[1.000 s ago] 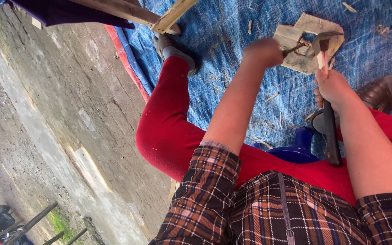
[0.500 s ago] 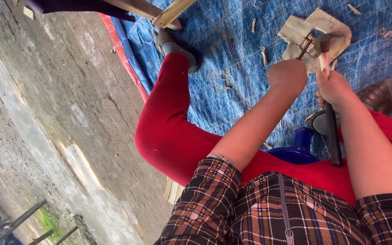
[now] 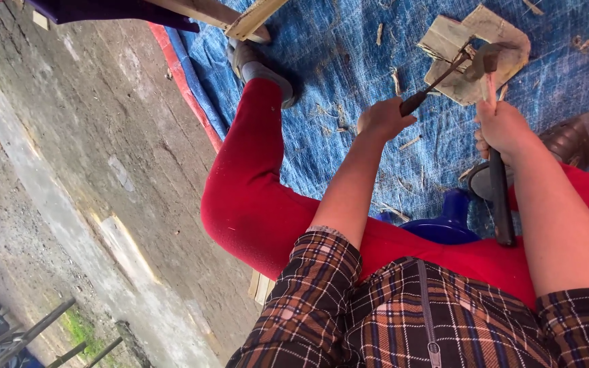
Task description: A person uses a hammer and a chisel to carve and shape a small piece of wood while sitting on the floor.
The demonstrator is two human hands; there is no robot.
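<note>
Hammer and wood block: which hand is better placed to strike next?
Probably the left hand: its grip is shut on the hammer, whose head is by the wood block. The right hand is busy holding a thin stick.

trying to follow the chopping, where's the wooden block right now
In the head view the wooden block lies on the blue tarp at upper right, just beyond the right hand, with the left hand's tool head over it.
</note>
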